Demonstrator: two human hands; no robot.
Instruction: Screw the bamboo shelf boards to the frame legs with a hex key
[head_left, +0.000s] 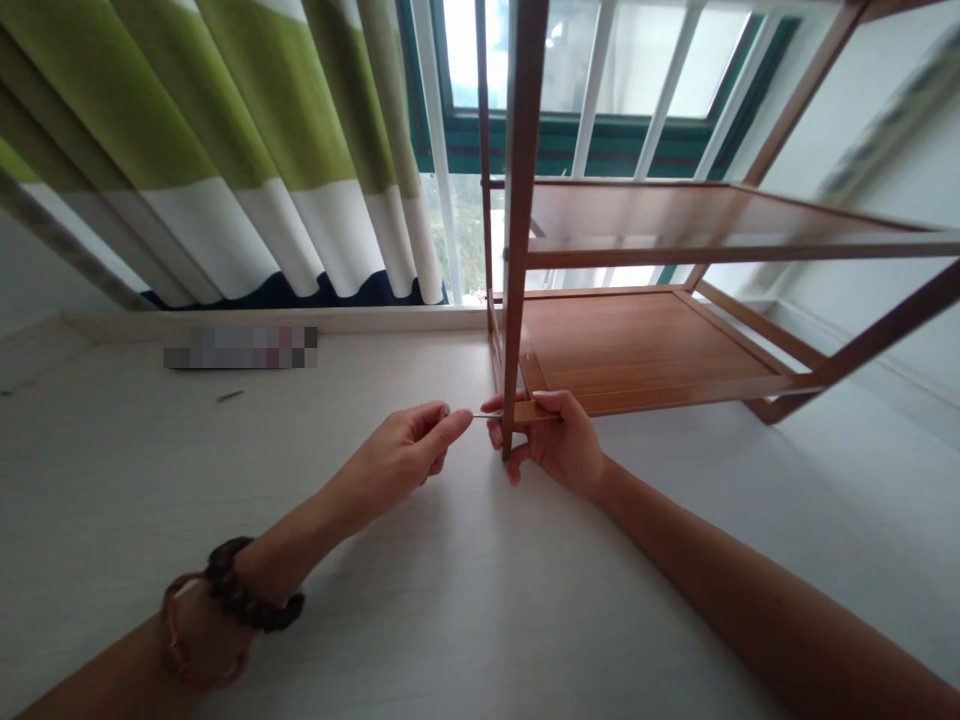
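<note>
A brown wooden shelf rack (615, 345) stands on the pale floor, with its near leg (516, 200) upright in the middle of the view. My left hand (420, 440) is closed around a thin metal rod-like tool (484, 416). Its shaft reaches the outer side of that leg near the foot; most of the handle end is hidden by my fingers, so its exact kind is unclear. On the other side, my right hand (562, 445) grips the rack's lower rail (541, 412) where it meets the leg, some fingers passing behind the leg.
Against the window ledge lies a blurred-out flat object (240, 348). A small thin brown piece (230, 396) is on the floor nearby. Green and white curtains (247, 130) hang at the left, and a barred window (637, 90) stands behind the rack.
</note>
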